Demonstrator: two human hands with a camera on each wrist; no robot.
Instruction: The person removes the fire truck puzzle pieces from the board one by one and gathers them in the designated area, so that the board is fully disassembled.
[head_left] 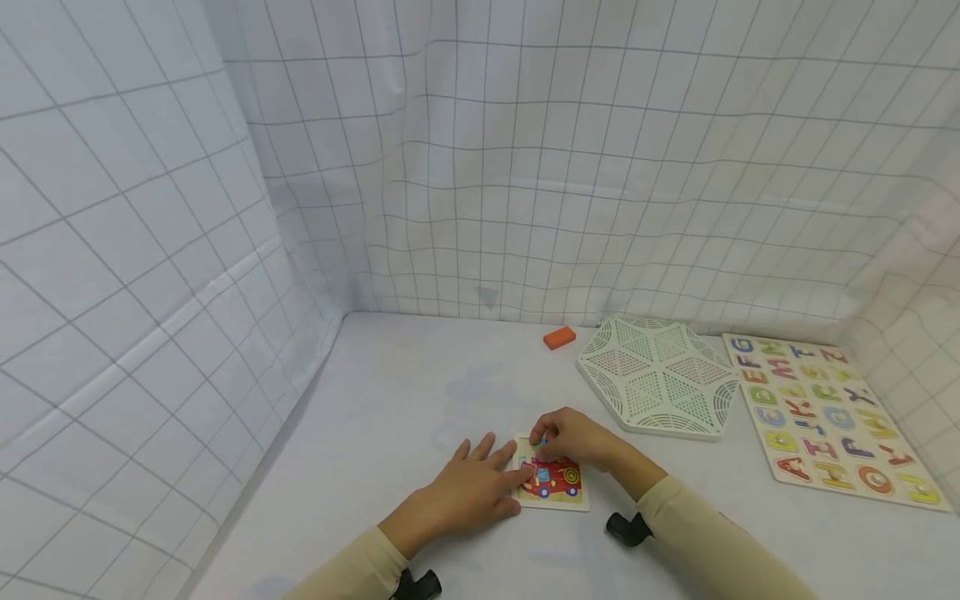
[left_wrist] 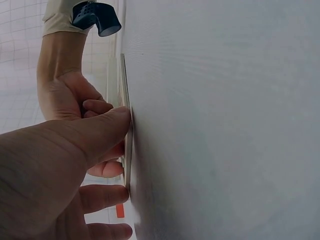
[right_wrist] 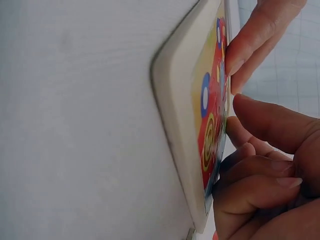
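Note:
A small wooden puzzle board [head_left: 551,503] with a red fire-truck picture lies flat on the white table. My left hand [head_left: 474,487] is at its left side, fingers spread and fairly straight, the index finger reaching onto the picture. In the left wrist view, the thumb [left_wrist: 107,127] touches the board's edge. My right hand [head_left: 573,437] is over the board's upper part, fingers curled down. Its thumb and fingertips pinch a small bluish puzzle piece [head_left: 543,445], mostly hidden by the fingers. In the right wrist view, the thumb [right_wrist: 270,120] is close to the picture's surface.
An orange block [head_left: 559,337] lies near the back curtain. Right of it is a pale hexagonal board [head_left: 656,375] with a perforated star pattern. An alphabet puzzle board [head_left: 832,417] with coloured letters lies at the far right. White gridded curtains [head_left: 480,167] enclose the table.

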